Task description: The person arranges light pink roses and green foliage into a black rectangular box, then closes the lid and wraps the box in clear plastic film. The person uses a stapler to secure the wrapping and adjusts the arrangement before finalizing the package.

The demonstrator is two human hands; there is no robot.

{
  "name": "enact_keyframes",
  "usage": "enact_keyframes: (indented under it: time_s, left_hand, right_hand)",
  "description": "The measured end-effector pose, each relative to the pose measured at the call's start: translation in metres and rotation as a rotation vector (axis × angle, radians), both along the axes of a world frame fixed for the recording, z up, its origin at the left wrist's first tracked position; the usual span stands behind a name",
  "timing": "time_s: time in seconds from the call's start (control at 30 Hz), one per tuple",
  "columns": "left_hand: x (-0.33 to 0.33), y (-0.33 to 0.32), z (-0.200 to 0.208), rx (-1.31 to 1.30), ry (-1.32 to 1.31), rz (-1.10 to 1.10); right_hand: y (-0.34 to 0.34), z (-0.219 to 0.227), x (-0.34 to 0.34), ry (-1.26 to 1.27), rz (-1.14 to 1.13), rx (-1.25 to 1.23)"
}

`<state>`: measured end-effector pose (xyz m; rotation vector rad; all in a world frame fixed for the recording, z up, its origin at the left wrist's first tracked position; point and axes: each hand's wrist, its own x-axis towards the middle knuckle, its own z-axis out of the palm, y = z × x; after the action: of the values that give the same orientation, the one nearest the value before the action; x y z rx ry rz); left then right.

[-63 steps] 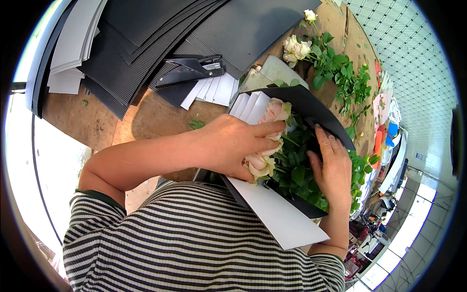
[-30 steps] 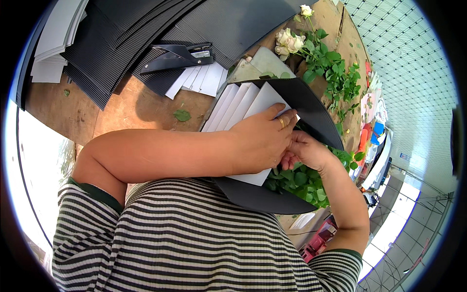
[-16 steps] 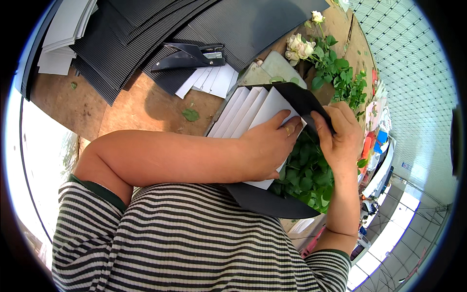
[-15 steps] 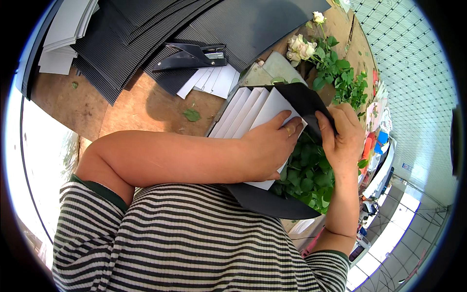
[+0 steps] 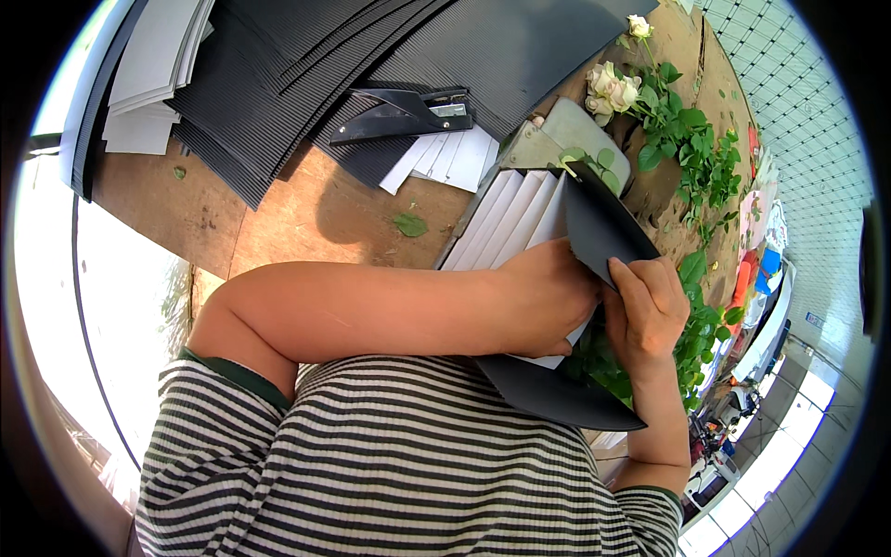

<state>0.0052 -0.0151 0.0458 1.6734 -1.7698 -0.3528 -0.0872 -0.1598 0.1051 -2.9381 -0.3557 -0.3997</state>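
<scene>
A black sheet wraps a leafy green bundle (image 5: 599,362) against my front; its upper flap (image 5: 608,218) folds over toward my left hand. My right hand (image 5: 650,306) is closed on the edge of this flap, thumb and fingers pinching it. Across several white folded sheets (image 5: 506,213) reaches my left forearm. My left hand (image 5: 548,297) lies on the white paper at the bundle, its thumb low and its fingers hidden under the black flap. The lower part of the black sheet (image 5: 561,395) curves out below the thumb.
A black stapler (image 5: 404,116) sits on the wooden table (image 5: 288,209) beside white paper strips (image 5: 445,160). Black corrugated sheets (image 5: 269,79) and a white paper stack (image 5: 158,65) lie at the far left. Pale roses (image 5: 613,88) with leafy stems lie behind a grey metal piece (image 5: 580,139).
The black flap has come down over my left hand's fingers, which earlier showed spread on the white sheet. My right hand still pinches its edge, lower now. The whole view has shifted.
</scene>
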Motion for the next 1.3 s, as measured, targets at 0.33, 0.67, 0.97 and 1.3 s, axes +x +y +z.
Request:
enact_keyframes:
  time_s: [0.33,0.67,0.97,1.3]
  left_hand:
    - [0.046,0.044,0.0,-0.281,0.506,-0.07]
    - [0.066,0.028,0.005,0.528,1.181,0.233]
    - [0.054,0.018,0.004,0.414,1.365,0.242]
    - [0.06,0.027,-0.023,0.388,1.235,0.189]
  right_hand:
    - [0.002,-0.016,-0.007,0.027,-0.013,0.01]
    - [0.007,-0.017,-0.01,-0.005,-0.025,-0.016]
    - [0.003,-0.018,-0.017,-0.001,-0.032,0.017]
    - [0.02,0.053,-0.043,0.467,-0.05,0.572]
